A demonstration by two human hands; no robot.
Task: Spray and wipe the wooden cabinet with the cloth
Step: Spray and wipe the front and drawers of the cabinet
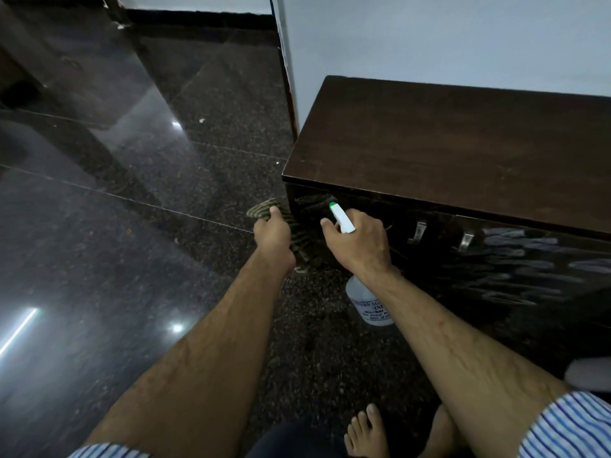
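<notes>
A low dark wooden cabinet [463, 150] stands against the white wall at the right, its glossy front facing me. My left hand [272, 234] grips a striped olive cloth [264, 208] pressed against the cabinet's left front corner. My right hand [358, 239] is closed around a clear spray bottle [368, 300] with a white trigger head and green nozzle [340, 218]. The nozzle points at the upper left of the cabinet front. The bottle's body hangs below my wrist, partly hidden by my forearm.
Two metal handles [443, 234] sit on the cabinet front. Polished dark granite floor [148, 226] stretches to the left. A white wall corner [287, 61] meets the cabinet's back left. My bare foot [367, 431] is at the bottom centre.
</notes>
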